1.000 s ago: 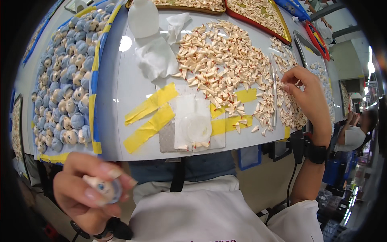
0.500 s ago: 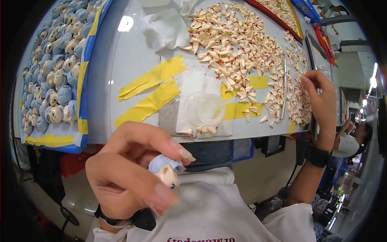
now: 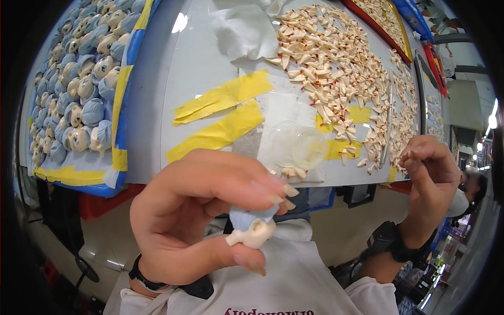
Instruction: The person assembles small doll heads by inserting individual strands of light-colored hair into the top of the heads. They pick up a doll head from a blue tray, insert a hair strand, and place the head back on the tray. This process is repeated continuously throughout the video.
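Observation:
Between the thumb and fingers of my left hand [image 3: 194,220] is a small doll head [image 3: 257,231] with light blue hair and a pale face. Its ear side shows, and the fingers cover part of the hair. My right hand [image 3: 433,176] is raised at the near right edge of the table, beside a pile of small cream pointed pieces [image 3: 336,63] with red tips. Its thumb and fingertips are drawn together; whatever they pinch is too small to make out. A clear round plastic dish [image 3: 308,148] sits beyond my left hand, with a few such pieces by it.
On the left, a blue tray [image 3: 122,115] edged with yellow tape holds many blue-haired doll heads. Yellow tape strips [image 3: 223,97] and a white cloth [image 3: 244,34] lie on the table. A metal rod [image 3: 388,123] rests among the pieces. At the far right stands a red tray [image 3: 407,50].
My right hand has come back from the pile toward me, its fingers closing together. My left hand has moved right and turned the doll head. The table has shifted rightward in view.

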Motion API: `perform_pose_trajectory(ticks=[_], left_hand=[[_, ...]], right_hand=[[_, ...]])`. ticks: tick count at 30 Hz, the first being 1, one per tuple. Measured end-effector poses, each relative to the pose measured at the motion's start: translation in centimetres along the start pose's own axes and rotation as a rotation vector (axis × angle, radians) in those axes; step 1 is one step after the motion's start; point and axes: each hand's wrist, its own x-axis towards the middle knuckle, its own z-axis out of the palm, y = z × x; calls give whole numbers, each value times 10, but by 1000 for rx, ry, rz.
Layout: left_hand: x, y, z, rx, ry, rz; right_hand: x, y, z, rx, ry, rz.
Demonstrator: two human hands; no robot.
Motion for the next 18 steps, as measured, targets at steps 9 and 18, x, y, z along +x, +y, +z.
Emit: perform_pose_trajectory(ticks=[9,18], left_hand=[[-5,-1,9,-35,106,-24],[-7,-8,-5,244,-52,118]], right_hand=[[9,-12,31,-43,-66,-84],[21,-27,71,-54,-154,-154]])
